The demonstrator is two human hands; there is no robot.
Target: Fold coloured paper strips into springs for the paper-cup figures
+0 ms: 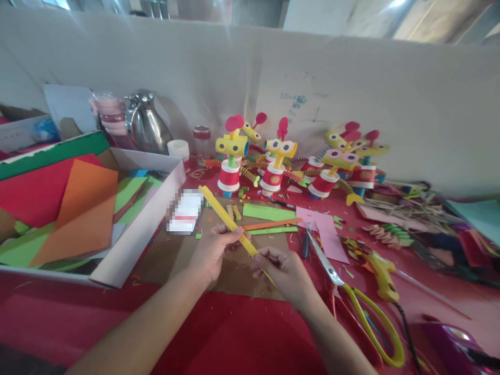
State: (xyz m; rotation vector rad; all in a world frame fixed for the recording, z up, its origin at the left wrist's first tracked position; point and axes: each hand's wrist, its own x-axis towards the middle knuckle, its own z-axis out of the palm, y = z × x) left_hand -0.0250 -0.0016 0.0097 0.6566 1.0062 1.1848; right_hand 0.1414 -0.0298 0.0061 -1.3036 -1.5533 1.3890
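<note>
A long folded strip of yellow paper (222,213) slants across the middle of the view, held in the air above a brown cardboard sheet (238,276). My left hand (219,247) is closed on it near its middle, thumb on top. Further down the strip, my right hand (279,268) pinches it near its lower end between thumb and fingers. Just beyond the hands lie an orange paper strip (271,224), a thin green strip (279,230) and a wider green piece (269,212). Two small pleated paper pieces (234,212) rest left of these.
Scissors with yellow handles (375,328) and a yellow glue gun (385,276) lie at right, with pink paper (332,237) behind. Several paper-cup figures (273,177) stand along the back. A white box (144,229) of coloured paper fills the left, near a metal jug (148,125).
</note>
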